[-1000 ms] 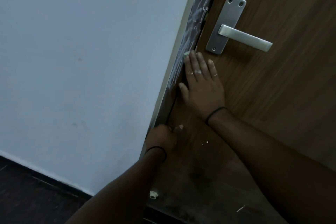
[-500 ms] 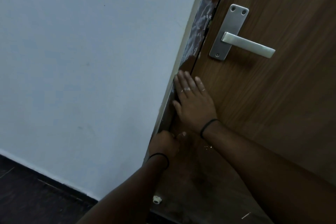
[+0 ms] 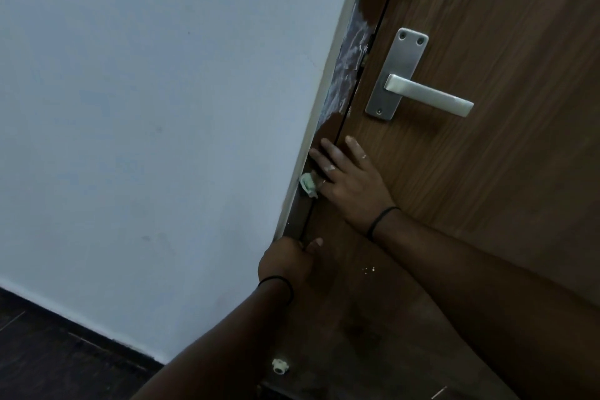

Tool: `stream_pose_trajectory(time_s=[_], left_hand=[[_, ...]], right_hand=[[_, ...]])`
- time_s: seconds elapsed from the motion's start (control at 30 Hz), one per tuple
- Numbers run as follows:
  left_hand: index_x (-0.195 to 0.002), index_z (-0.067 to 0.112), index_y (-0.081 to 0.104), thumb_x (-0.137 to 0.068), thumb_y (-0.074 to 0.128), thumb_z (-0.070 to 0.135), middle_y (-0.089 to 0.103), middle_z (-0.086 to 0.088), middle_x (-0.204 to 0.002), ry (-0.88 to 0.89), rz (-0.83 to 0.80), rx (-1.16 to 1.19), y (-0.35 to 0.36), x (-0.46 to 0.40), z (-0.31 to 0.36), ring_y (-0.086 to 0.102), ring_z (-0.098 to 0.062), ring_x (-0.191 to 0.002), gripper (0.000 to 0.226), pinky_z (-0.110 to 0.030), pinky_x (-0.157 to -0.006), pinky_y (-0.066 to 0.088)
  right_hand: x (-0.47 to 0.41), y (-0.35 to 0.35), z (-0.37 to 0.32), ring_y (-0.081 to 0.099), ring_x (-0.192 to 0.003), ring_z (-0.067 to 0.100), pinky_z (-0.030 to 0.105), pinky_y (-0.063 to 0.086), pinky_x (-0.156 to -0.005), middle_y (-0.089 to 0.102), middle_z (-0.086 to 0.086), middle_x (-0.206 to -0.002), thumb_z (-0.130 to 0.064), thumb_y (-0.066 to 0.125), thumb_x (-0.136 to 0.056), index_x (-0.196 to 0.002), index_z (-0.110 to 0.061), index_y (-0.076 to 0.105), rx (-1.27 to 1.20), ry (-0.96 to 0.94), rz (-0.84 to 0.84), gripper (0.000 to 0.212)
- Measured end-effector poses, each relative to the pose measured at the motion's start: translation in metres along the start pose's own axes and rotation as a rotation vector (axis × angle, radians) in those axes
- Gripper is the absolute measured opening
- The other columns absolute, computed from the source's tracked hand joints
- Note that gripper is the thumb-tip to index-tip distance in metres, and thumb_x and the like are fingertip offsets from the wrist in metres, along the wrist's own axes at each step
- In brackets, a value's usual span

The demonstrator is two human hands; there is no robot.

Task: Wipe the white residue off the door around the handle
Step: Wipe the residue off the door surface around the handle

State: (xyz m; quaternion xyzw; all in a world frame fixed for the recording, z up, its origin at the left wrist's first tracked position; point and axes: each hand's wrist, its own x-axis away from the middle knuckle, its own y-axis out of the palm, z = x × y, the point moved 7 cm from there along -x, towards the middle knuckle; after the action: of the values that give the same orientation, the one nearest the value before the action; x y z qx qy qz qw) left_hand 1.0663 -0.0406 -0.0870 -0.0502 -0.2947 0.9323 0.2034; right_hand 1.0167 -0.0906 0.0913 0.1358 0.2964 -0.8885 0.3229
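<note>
While the camera looks down the door edge:
Right hand: flat on the door, pinning a pale wad at its left edge, below the handle.
Left hand: nearer, curled around the door edge.
White residue: on the frame strip, left of the handle.

The setting was an indoor doorway, most likely in a home or similar building. A brown wood-grain door carried a brushed-metal lever handle on a screwed backplate. A plain pale painted wall met the door frame, which bore white smears. A dark skirting strip and dark floor ran below the wall.
</note>
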Motion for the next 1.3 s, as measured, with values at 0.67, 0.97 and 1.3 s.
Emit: stream_pose_trajectory(time_s=[0.67,0.97,1.3], left_hand=[[-0.135,0.021,0.056,-0.099,0.046,0.014,0.066,0.004,-0.120,0.381,0.550,0.454,-0.095,0.049,0.127,0.054,-0.002,-0.103,0.038,-0.009,-0.085,0.037],[-0.137,0.019,0.056,-0.101,0.043,0.010,0.064,0.002,-0.129,0.556,0.575,0.555,-0.135,0.059,0.167,0.056,-0.005,-0.112,0.039,0.001,-0.093,0.036],[-0.128,0.023,0.064,-0.098,0.045,0.011,0.068,0.004,-0.121,0.556,0.460,0.526,-0.148,0.058,0.181,0.061,-0.012,-0.109,0.038,-0.028,-0.099,0.049]], right_hand=[[-0.013,-0.033,0.085,0.055,-0.078,0.021,0.026,0.033,-0.062,0.057,0.003,-0.092,-0.018,0.057,-0.086,-0.091,-0.019,0.057,-0.628,0.791,0.064,0.005],[-0.031,-0.066,0.093,0.057,-0.081,0.009,0.018,0.044,-0.070,0.065,-0.004,-0.086,-0.011,0.062,-0.084,-0.083,-0.016,0.063,-1.009,0.864,0.180,0.005],[-0.050,-0.109,0.141,0.064,-0.082,0.008,0.018,0.051,-0.065,0.067,-0.004,-0.093,-0.018,0.065,-0.091,-0.102,-0.022,0.060,-0.925,0.875,0.283,0.013]])
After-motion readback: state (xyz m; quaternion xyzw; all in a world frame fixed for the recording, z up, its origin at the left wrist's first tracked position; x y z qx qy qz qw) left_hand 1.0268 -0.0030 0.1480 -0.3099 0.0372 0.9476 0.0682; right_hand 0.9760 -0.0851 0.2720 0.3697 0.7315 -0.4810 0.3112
